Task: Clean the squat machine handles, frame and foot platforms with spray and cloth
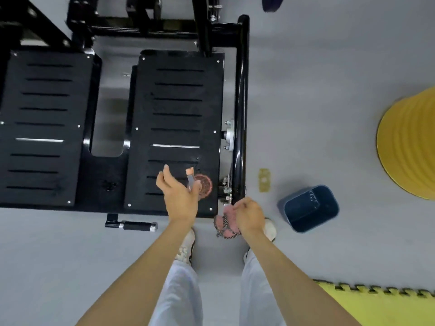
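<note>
Two slotted black foot platforms (176, 109) are seen side by side, their long axes running away from the person. One spray bottle (203, 186) is held upright over the right platform's near corner, the left hand (181, 196) curled round it in a closed grip, nozzle aimed away. One pink cloth (227, 223) is bunched in the right hand (249, 215), whose grip is closed round it, near one blue bin (308, 208).
</note>
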`<control>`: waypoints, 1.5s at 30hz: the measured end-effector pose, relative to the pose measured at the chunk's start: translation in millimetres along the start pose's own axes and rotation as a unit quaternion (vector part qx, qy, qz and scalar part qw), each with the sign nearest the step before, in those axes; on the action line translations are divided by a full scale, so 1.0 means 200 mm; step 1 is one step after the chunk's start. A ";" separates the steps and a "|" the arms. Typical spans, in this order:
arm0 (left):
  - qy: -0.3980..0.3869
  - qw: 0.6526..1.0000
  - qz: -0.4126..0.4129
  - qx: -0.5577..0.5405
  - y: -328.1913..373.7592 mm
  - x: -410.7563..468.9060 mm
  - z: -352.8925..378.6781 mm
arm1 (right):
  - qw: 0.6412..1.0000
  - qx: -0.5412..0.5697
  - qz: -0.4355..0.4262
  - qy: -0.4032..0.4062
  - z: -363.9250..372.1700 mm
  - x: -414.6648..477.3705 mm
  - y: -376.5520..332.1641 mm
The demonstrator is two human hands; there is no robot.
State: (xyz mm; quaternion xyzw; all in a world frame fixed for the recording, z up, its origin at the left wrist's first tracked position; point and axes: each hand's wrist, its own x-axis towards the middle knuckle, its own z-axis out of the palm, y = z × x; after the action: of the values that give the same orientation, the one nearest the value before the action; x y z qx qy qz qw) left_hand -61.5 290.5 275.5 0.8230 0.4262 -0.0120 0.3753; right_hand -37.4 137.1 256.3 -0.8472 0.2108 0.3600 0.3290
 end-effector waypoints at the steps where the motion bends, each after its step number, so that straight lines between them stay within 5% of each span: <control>1: -0.052 0.998 -0.043 -0.018 -0.01 0.02 0.00 | 1.000 0.011 -0.011 0.000 0.01 0.00 0.00; 3: -0.123 0.988 -0.088 0.018 -0.04 0.06 0.01 | 0.998 0.059 -0.015 -0.010 0.01 -0.01 -0.01; 6: -0.193 0.973 -0.048 0.115 -0.05 0.12 0.00 | 0.993 0.116 -0.012 -0.022 -0.05 0.02 -0.01; 10: -0.179 0.942 0.038 0.283 0.02 0.13 0.01 | 0.992 0.118 -0.004 -0.038 -0.19 0.02 -0.03; 14: -0.141 0.873 0.201 0.421 0.16 0.04 -0.10 | 0.988 0.139 -0.010 -0.063 -0.36 -0.06 -0.10; 19: -0.082 0.876 0.327 0.343 0.43 -0.03 -0.43 | 0.975 0.159 -0.029 -0.152 -0.60 -0.25 -0.28; 23: -0.057 0.822 0.456 0.337 0.78 -0.12 -0.78 | 0.973 0.217 -0.033 -0.067 -0.78 -0.47 -0.55; 26: -0.011 0.798 0.504 0.332 1.06 -0.17 -1.04 | 0.923 0.380 -0.007 -0.059 -0.89 -0.72 -0.79; 28: 0.016 0.798 0.517 0.309 1.22 -0.19 -1.21 | 0.883 0.455 0.044 -0.111 -0.94 -0.87 -0.93; 31: 0.041 0.827 0.512 0.229 1.43 -0.21 -1.49 | 0.908 0.395 -0.003 -0.139 -1.01 -1.05 -1.12; 34: 0.085 0.820 0.535 0.184 1.64 -0.29 -1.76 | 0.926 0.346 -0.076 -0.128 -1.07 -1.22 -1.28; 42: 0.020 0.854 0.518 0.047 1.92 -0.35 -2.23 | 0.855 0.459 -0.171 -0.171 -1.05 -1.65 -1.62; 45: -0.014 0.853 0.518 -0.059 1.97 -0.40 -2.31 | 0.860 0.438 -0.202 -0.168 -1.05 -1.77 -1.70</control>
State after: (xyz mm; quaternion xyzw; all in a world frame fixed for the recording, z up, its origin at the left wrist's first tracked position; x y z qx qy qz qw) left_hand 29.3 385.9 874.6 0.9009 -0.0672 0.1976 0.3805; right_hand 32.0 265.9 770.1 -0.5666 0.1123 0.2934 0.7618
